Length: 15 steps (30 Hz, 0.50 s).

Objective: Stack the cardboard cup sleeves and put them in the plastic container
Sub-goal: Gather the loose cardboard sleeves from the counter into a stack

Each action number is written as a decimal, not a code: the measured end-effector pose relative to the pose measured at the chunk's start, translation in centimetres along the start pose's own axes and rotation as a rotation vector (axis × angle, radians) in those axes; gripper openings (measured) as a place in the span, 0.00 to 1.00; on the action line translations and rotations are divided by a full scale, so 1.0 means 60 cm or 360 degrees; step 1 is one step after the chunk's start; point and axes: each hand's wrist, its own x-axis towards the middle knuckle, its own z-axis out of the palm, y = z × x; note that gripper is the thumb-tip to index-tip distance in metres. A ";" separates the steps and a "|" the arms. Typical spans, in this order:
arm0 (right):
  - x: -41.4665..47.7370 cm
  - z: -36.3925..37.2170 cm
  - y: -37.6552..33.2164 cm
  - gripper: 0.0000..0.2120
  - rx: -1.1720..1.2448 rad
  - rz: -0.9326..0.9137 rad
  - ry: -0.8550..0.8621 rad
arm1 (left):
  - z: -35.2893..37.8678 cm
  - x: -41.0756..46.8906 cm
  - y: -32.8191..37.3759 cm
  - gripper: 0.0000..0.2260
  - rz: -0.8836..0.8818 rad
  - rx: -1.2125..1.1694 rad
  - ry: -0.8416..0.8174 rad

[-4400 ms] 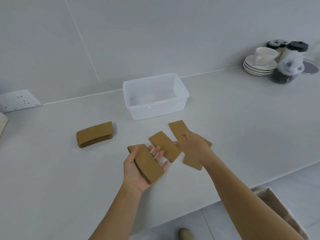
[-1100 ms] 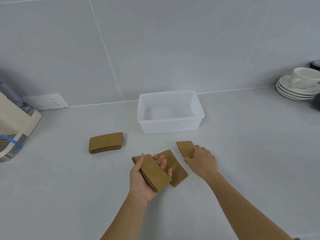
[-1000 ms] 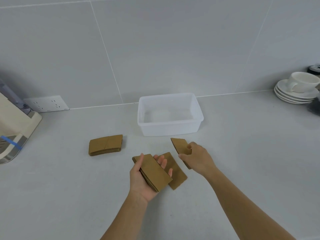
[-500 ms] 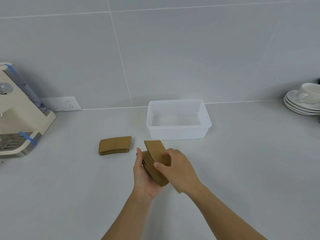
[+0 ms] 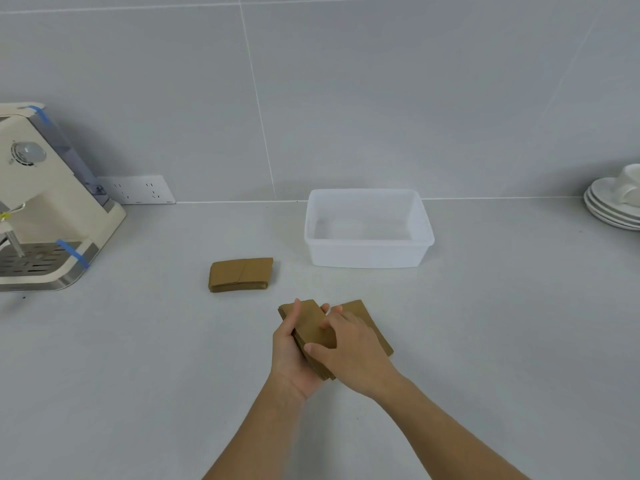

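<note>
My left hand (image 5: pixel 289 358) cradles a stack of brown cardboard sleeves (image 5: pixel 311 329) palm up, thumb along its left edge. My right hand (image 5: pixel 353 355) lies on top of that stack, fingers pressing the top sleeve flat. One loose sleeve (image 5: pixel 372 323) rests on the counter just right of the hands, partly hidden by my right hand. A second stack of sleeves (image 5: pixel 240 274) lies on the counter farther left. The clear plastic container (image 5: pixel 369 256) stands empty behind the hands, near the wall.
A cream coffee machine (image 5: pixel 41 209) with blue tape stands at the far left. A wall socket (image 5: pixel 138 189) sits beside it. White saucers with a cup (image 5: pixel 614 204) are stacked at the right edge. The counter (image 5: pixel 502 323) is pale grey.
My right hand picked a loose sleeve off the counter, carried it left and laid it on the stack in my left hand. The view shifted left, bringing the coffee machine in.
</note>
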 end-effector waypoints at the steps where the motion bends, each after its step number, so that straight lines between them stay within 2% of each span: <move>1: 0.000 -0.001 0.000 0.22 -0.0010 -0.0006 -0.0044 | -0.002 -0.002 -0.001 0.21 -0.0012 0.0007 0.0004; 4: 0.003 -0.009 0.000 0.25 0.0036 0.0034 -0.0162 | -0.006 -0.007 -0.003 0.19 -0.0018 -0.0016 0.0027; 8: 0.015 -0.032 -0.002 0.19 0.0220 0.0112 -0.0168 | -0.013 -0.011 0.002 0.19 0.0008 -0.0037 0.0066; 15: 0.050 -0.053 0.023 0.21 0.0054 0.0276 0.0166 | -0.037 -0.025 0.020 0.19 0.0083 -0.0304 0.0072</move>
